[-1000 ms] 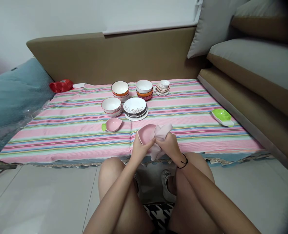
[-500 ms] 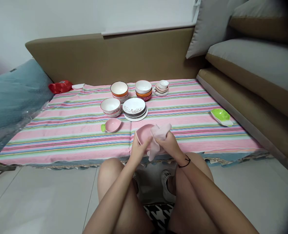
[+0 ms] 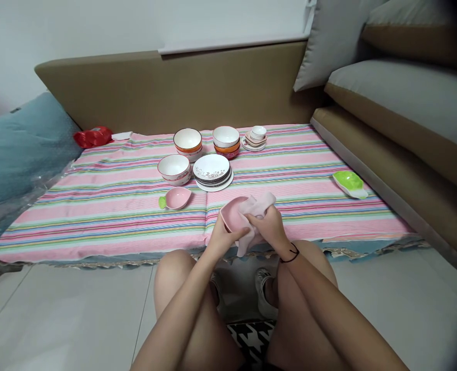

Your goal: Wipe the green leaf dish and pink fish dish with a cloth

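A pink bowl (image 3: pixel 233 212) with a pointed end is held up over the front edge of the striped cloth. My left hand (image 3: pixel 225 236) grips its near left side, thumb over the rim. My right hand (image 3: pixel 269 224) is closed on a pale pink cloth (image 3: pixel 256 207), which drapes over the bowl's right side and hangs down below it. The cloth hides the right end of the bowl. Left of my hands, a smaller pink bowl (image 3: pixel 178 198) with a green leaf-shaped handle rests on the striped cloth.
Behind stand a plate stack (image 3: pixel 212 169), a white bowl (image 3: pixel 174 168), two bowl stacks (image 3: pixel 188 139) (image 3: pixel 226 137) and small dishes (image 3: pixel 258 135). A green leaf-shaped dish (image 3: pixel 348 181) lies at right on the striped cloth (image 3: pixel 108 206). A red bag (image 3: pixel 93 137) and cushions (image 3: pixel 398 98) flank the surface.
The bowl has shifted slightly right and turned a little in my left hand. My right hand has moved the cloth slightly across the bowl. The view has shifted a little.
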A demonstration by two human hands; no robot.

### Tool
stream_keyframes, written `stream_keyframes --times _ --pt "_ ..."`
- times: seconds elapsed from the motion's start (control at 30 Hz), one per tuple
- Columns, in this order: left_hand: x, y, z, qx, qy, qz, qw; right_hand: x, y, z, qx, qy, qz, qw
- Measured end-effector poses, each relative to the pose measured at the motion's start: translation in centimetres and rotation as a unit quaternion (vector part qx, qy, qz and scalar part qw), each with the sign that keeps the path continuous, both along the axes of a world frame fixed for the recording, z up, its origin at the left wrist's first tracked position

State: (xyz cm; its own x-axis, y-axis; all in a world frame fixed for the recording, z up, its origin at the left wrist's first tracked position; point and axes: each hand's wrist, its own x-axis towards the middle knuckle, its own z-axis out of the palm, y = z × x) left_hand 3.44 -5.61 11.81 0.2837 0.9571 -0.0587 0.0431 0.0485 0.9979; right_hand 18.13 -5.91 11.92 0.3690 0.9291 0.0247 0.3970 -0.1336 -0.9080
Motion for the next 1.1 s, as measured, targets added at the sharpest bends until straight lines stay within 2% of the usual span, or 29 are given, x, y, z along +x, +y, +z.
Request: stream_keyframes --times 0.13,0.23,0.33,0.43,0.53,0.6,0.67,0.73,0.83,0.97,1.1 --pt "-0.6 -0.1 0.1 -0.114 -0.024 0.002 0.993 0.3 0.1 0.0 0.010 0.009 0.002 1.000" --pt "-0.6 -0.3 0.2 -0.143 -0.063 0.002 0.988 0.3 0.1 -0.1 0.019 0.002 -0.010 1.000" --pt "0.1 -0.5 0.1 -0.148 -0.102 0.013 0.984 0.2 0.2 -0.5 0.042 -0.009 -0.056 0.998" --pt "1.1 -0.7 -0.2 -0.062 -0.092 0.039 0.993 0.0 0.5 -0.5 0.062 0.014 -0.114 0.991" --pt "1.9 -1.0 -0.5 0.097 -0.024 0.042 0.994 -0.3 0.8 -0.2 0.077 0.057 -0.159 0.983" --pt "2.1 -1.2 -0.5 0.194 0.062 0.041 0.978 -0.5 0.9 0.2 0.088 0.084 -0.179 0.976" --pt "2.1 -1.4 -0.2 0.247 0.153 0.047 0.956 -0.7 0.9 0.5 0.094 0.099 -0.193 0.972" --pt "2.0 -1.4 0.4 0.263 0.215 0.052 0.939 -0.9 0.9 0.5 0.093 0.107 -0.198 0.970" --pt "2.0 -1.4 1.1 0.266 0.235 0.059 0.933 -1.0 1.0 0.4 0.100 0.114 -0.196 0.969" --pt "2.0 -1.2 1.3 0.239 0.153 0.077 0.956 -0.8 1.2 0.2 0.107 0.114 -0.191 0.969" --pt "1.2 -0.3 1.4 0.179 0.038 0.162 0.970 -0.3 1.2 0.1 0.088 0.123 -0.195 0.969"
